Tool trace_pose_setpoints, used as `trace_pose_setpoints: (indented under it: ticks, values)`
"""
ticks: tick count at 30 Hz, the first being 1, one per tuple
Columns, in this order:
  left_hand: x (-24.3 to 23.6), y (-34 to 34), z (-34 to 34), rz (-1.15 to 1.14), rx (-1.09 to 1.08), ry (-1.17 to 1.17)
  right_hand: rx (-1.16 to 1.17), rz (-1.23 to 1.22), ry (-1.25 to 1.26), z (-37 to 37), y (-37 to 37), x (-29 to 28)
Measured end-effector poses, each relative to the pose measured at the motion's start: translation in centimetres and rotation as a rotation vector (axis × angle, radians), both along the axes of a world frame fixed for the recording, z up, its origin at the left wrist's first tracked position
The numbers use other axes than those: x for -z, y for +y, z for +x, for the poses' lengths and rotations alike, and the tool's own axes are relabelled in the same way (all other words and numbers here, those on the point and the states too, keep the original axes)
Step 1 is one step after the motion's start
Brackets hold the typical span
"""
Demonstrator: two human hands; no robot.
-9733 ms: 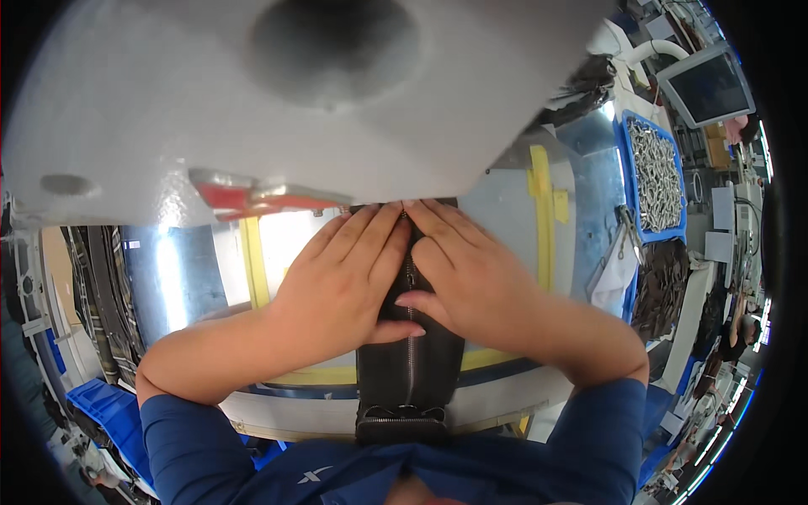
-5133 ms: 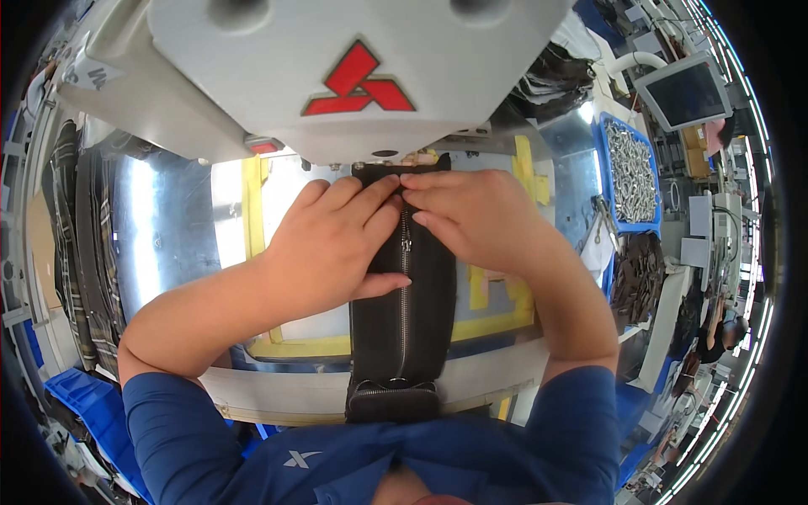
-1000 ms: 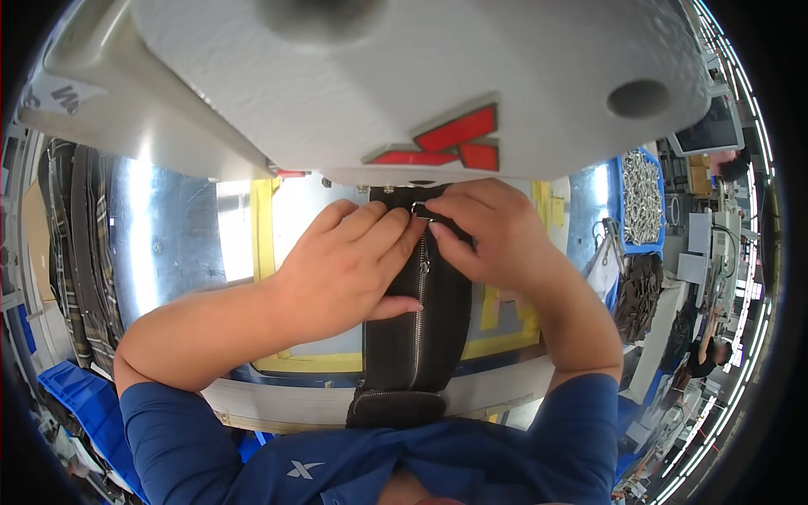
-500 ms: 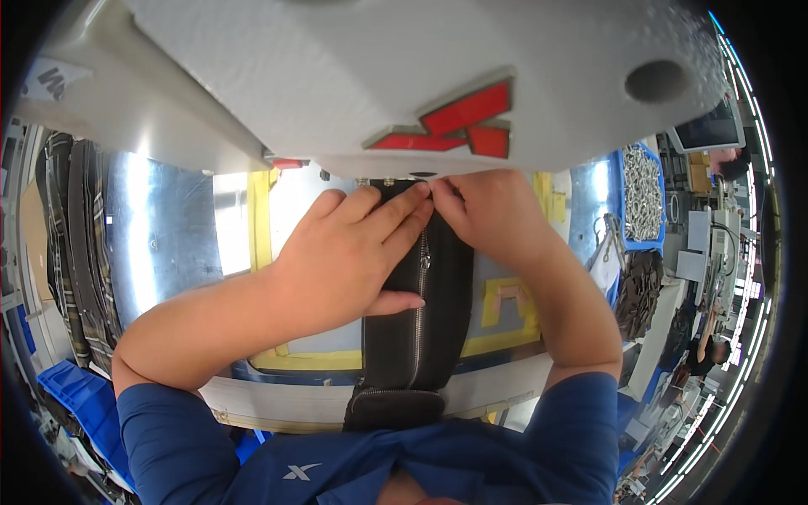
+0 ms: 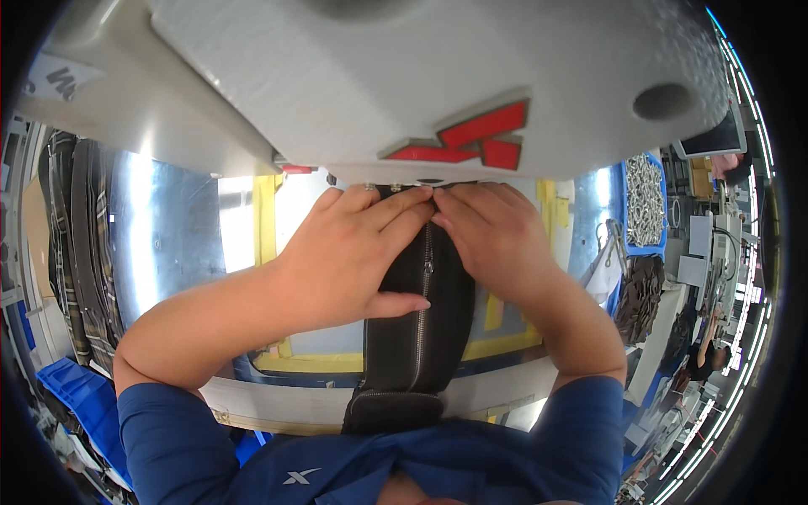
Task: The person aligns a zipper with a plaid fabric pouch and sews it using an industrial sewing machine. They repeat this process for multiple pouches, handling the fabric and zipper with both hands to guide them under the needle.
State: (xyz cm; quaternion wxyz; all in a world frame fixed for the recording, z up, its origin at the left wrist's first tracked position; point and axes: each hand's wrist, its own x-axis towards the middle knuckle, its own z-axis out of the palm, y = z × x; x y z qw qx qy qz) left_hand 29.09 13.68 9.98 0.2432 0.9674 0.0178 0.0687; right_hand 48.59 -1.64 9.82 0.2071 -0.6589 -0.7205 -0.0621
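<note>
A long black leather piece with a metal zipper [image 5: 417, 337] lies lengthwise on the metal sewing table [image 5: 168, 244], its far end under the head of a large white sewing machine [image 5: 404, 84]. My left hand [image 5: 349, 257] lies flat on the left side of the piece, fingers pointing toward the needle area. My right hand [image 5: 488, 236] presses the right side. The fingertips of both hands meet over the zipper just below the machine head. The needle is hidden.
Yellow tape guides [image 5: 268, 227] mark the table. A blue bin of metal parts [image 5: 644, 202] stands at the right, with dark leather pieces [image 5: 640, 295] below it. Stacked dark straps [image 5: 76, 252] lie at the left. A blue crate [image 5: 76, 404] sits at lower left.
Both hands have slid forward along the piece toward the machine head, and their fingertips are now pressed together over the zipper. The view has tilted slightly.
</note>
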Motion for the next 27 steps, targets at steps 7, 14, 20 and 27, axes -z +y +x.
trace_pose_setpoints:
  ticks: [7,14,20,27]
  values:
    - [0.7,0.0,-0.1,0.011,-0.005,-0.067,0.023,-0.028,-0.018,0.2,0.1,-0.3]
    - [0.3,0.4,-0.1,0.044,0.020,-0.075,0.041,-0.023,0.007,-0.1,0.2,-0.3]
    - [0.0,0.7,0.1,0.051,0.044,-0.039,0.063,-0.051,0.009,-0.2,0.1,-0.1]
    - [-0.1,0.8,-0.1,0.052,0.038,-0.044,0.084,-0.076,0.007,-0.8,0.4,-0.5]
